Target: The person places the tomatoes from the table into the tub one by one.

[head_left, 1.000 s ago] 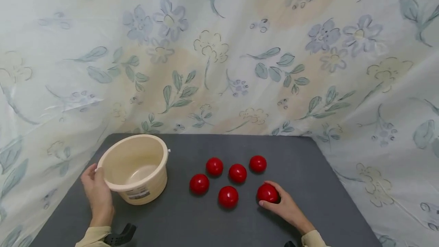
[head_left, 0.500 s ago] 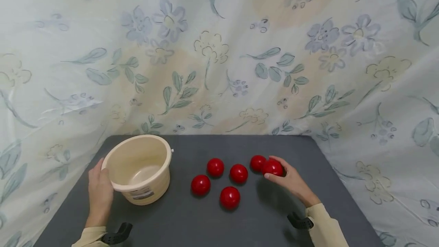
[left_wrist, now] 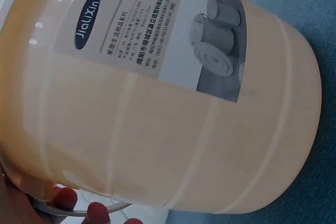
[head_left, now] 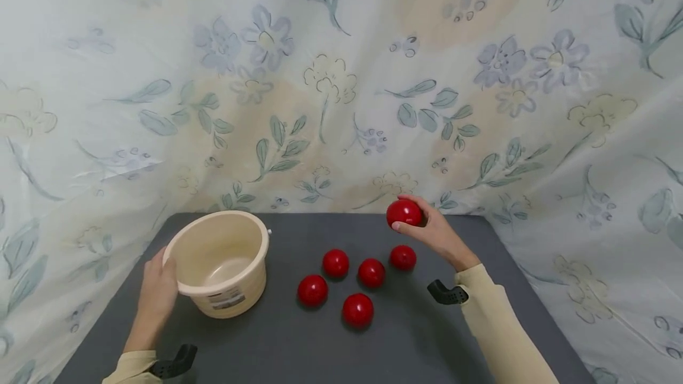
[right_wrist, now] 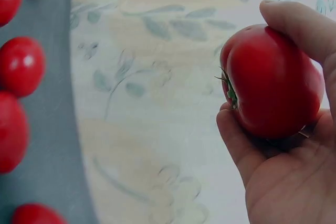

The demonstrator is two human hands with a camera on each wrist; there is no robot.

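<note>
A cream plastic bucket (head_left: 251, 286) stands at the left of the dark table, with a printed label (left_wrist: 157, 30) on its side. My left hand (head_left: 156, 290) grips the bucket's left rim; in the left wrist view some fingertips (left_wrist: 97, 212) show beside its thin handle. A red tomato (right_wrist: 273, 85) with a small green stem is held between the thumb and fingers of my right hand (head_left: 436, 236). That hand is raised above the far part of the table. Several more tomatoes (head_left: 358, 311) lie in a loose group below and left of it.
The dark grey tabletop (head_left: 299, 348) reaches back to a hanging floral cloth (head_left: 341, 123), which also closes off both sides. A black strap device (head_left: 447, 293) sits on the right wrist, and another (head_left: 175, 362) on the left.
My right hand has lifted the tomato off the table, carrying it up and away past the others. The left hand stays at the bucket, which has shifted slightly right.
</note>
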